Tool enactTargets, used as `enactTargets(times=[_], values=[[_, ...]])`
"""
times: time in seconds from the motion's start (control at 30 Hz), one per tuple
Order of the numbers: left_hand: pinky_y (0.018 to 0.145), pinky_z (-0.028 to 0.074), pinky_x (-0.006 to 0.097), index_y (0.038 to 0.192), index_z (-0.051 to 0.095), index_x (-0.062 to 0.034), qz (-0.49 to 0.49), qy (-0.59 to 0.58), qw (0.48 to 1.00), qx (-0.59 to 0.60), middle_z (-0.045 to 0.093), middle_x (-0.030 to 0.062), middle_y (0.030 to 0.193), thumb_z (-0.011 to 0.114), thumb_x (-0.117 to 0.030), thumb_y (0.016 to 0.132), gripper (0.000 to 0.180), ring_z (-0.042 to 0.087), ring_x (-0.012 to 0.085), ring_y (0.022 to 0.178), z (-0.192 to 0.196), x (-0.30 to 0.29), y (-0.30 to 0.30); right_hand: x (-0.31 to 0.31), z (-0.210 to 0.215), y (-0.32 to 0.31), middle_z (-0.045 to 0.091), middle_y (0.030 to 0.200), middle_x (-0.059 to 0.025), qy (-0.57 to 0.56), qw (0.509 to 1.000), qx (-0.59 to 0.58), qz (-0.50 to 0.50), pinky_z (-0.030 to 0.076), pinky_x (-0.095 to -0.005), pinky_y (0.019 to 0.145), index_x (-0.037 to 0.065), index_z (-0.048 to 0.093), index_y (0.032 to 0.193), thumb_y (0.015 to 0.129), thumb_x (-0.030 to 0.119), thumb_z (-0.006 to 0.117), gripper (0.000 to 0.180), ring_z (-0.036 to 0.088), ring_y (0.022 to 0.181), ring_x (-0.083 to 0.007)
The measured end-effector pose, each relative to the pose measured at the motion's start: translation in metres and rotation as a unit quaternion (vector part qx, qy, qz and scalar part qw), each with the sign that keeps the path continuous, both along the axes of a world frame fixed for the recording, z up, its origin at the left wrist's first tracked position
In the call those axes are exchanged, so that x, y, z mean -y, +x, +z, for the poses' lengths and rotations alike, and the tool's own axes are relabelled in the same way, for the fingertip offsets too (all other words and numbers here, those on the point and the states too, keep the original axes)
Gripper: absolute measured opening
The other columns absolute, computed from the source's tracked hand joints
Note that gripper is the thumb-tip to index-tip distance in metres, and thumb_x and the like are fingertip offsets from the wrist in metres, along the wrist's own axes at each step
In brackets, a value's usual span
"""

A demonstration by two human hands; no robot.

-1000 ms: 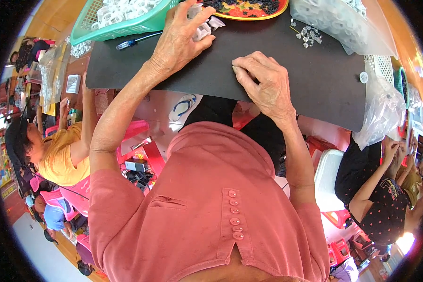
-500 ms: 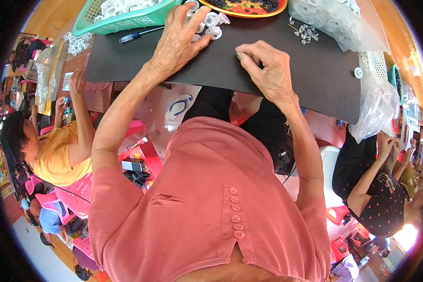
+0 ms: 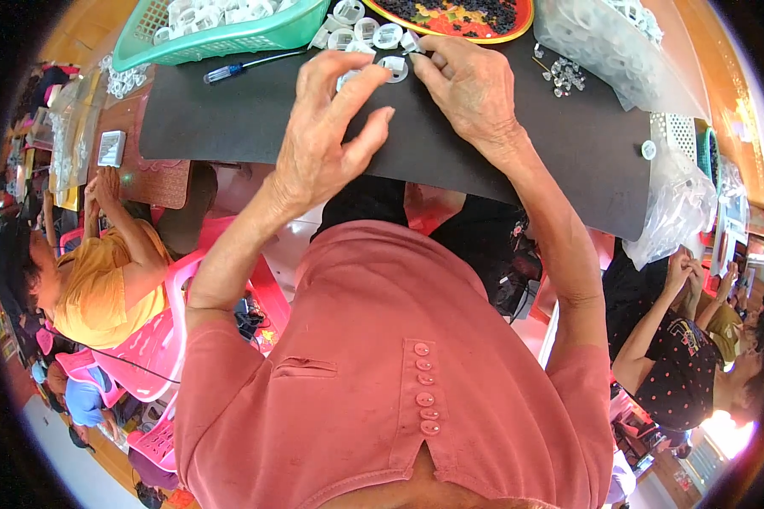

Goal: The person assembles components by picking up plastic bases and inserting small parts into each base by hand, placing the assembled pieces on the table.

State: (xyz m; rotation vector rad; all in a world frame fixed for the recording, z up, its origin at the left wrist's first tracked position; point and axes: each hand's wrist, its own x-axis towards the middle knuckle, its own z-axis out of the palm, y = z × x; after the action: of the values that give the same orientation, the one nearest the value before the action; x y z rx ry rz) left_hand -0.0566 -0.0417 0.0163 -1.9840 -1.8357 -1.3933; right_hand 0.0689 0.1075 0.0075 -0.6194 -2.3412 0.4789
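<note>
A pile of small white plastic rings (image 3: 367, 32) lies at the far edge of a black mat (image 3: 526, 144). My left hand (image 3: 327, 136) hovers over the mat with its fingers curled, and a white ring (image 3: 345, 81) shows between the fingertips. My right hand (image 3: 471, 89) is beside it, fingers bent together. Its fingertips touch another white ring (image 3: 393, 65) at the edge of the pile, and I cannot tell whether it grips one. The two hands nearly meet.
Along the far edge are a green basket (image 3: 272, 36) of white parts, a blue-handled screwdriver (image 3: 246, 66), a red-rimmed tray (image 3: 522, 17) of dark beads and clear bags (image 3: 620, 51). A person in yellow (image 3: 102, 280) sits left, another person (image 3: 679, 373) right, among pink chairs (image 3: 144, 356).
My right hand has moved from the near middle of the mat up to the ring pile. My left hand has drawn back slightly and curled its fingers, so the hands are now close together.
</note>
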Motion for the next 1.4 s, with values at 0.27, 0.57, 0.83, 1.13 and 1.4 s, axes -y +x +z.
enactTargets(times=[0.27, 0.57, 0.83, 1.13, 1.4], values=[[0.076, 0.047, 0.026, 0.107, 0.058, -0.0006, 0.027, 0.004, 0.986, 0.164, 0.057, 0.0077, 0.096, 0.060, 0.005, 0.080, 0.028, 0.058, 0.0151, 0.088, -0.004, -0.012, 0.018, -0.005, -0.003, 0.002, 0.063, 0.063, -0.0081, -0.047, 0.998, -0.045, 0.002, 0.048, -0.0318, 0.054, 0.004, 0.066, 0.082, 0.076, 0.016, 0.066, 0.013, 0.062, 0.057, -0.0216], [0.072, 0.051, 0.025, 0.114, 0.055, 0.0020, -0.082, -0.067, 0.840, 0.532, 0.062, 0.0091, 0.094, 0.055, -0.010, 0.090, 0.026, 0.061, 0.0129, 0.080, -0.004, -0.031, 0.030, 0.010, 0.009, 0.038, 0.060, 0.068, 0.0015, -0.465, 0.868, -0.144, 0.100, 0.038, -0.0187, 0.050, 0.001, 0.067, 0.094, 0.085, 0.014, 0.064, 0.015, 0.048, 0.057, -0.0026], [0.074, 0.053, 0.029, 0.112, 0.056, 0.0030, -0.163, -0.097, 0.734, 0.652, 0.063, 0.0117, 0.093, 0.052, -0.013, 0.093, 0.025, 0.062, 0.0161, 0.083, 0.005, -0.037, 0.042, 0.012, 0.009, 0.054, 0.059, 0.068, 0.0016, -0.498, 0.839, -0.191, 0.108, 0.034, -0.0173, 0.048, 0.000, 0.066, 0.093, 0.087, 0.011, 0.063, 0.013, 0.044, 0.056, -0.0018], [0.074, 0.053, 0.031, 0.107, 0.059, 0.0032, -0.161, -0.074, 0.771, 0.612, 0.064, 0.0128, 0.094, 0.052, -0.013, 0.093, 0.022, 0.063, 0.0178, 0.081, 0.003, -0.042, 0.043, 0.014, 0.007, 0.058, 0.057, 0.067, 0.0015, -0.501, 0.833, -0.207, 0.113, 0.032, -0.0175, 0.047, 0.000, 0.066, 0.092, 0.087, 0.013, 0.063, 0.014, 0.043, 0.056, -0.0019], [0.073, 0.053, 0.033, 0.103, 0.060, 0.0031, -0.204, -0.092, 0.695, 0.683, 0.064, 0.0134, 0.093, 0.052, -0.014, 0.093, 0.021, 0.064, 0.0199, 0.081, 0.001, -0.048, 0.042, 0.013, 0.011, 0.059, 0.060, 0.069, -0.0005, -0.536, 0.802, -0.237, 0.113, 0.033, -0.0171, 0.047, -0.001, 0.066, 0.091, 0.088, 0.013, 0.062, 0.015, 0.044, 0.057, -0.0027]])
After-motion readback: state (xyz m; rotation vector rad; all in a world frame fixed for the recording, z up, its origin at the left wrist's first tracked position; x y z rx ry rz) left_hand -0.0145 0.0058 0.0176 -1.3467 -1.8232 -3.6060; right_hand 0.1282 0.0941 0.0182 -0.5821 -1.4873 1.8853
